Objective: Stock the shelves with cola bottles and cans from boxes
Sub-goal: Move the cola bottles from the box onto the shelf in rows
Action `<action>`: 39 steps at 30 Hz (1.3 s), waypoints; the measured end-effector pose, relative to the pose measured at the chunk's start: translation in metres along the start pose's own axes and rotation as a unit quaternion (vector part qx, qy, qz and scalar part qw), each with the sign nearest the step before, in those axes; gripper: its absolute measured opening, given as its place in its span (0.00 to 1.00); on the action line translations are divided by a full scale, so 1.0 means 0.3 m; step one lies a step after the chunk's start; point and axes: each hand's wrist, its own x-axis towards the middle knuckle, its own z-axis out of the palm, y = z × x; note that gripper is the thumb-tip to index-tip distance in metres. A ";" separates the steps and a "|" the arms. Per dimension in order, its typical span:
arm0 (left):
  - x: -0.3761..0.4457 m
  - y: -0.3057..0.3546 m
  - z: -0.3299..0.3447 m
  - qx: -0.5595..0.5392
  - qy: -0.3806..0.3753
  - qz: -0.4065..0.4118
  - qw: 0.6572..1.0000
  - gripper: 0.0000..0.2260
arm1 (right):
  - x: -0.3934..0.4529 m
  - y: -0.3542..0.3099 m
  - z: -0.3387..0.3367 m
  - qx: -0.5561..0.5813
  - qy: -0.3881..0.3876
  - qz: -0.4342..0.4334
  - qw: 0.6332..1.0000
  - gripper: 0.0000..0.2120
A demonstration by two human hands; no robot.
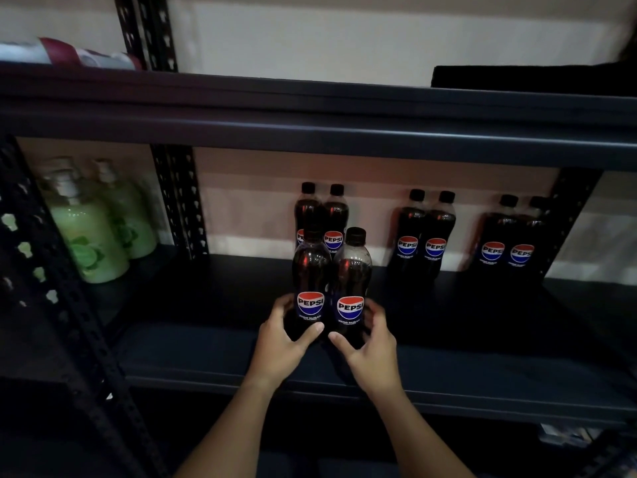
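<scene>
Two cola bottles stand upright, side by side and touching, on the dark shelf [206,343]. The left hand [281,343] has its grip curled around the left bottle [310,288]; the right hand [370,346] likewise grasps the right bottle [351,291], both low, under the labels.

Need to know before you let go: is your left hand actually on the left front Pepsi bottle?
Touching. The head view shows the left hand wrapped round the base of the left front bottle, thumb lying across its front below the label.
</scene>
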 end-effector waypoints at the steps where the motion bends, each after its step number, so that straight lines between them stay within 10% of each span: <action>1: 0.000 -0.001 0.003 0.008 0.007 0.003 1.000 0.29 | 0.000 0.000 0.001 -0.003 0.003 -0.002 1.000 0.36; 39: 0.055 -0.017 -0.061 0.045 0.066 0.001 0.997 0.29 | 0.057 -0.056 0.153 -0.109 0.007 -0.022 0.994 0.39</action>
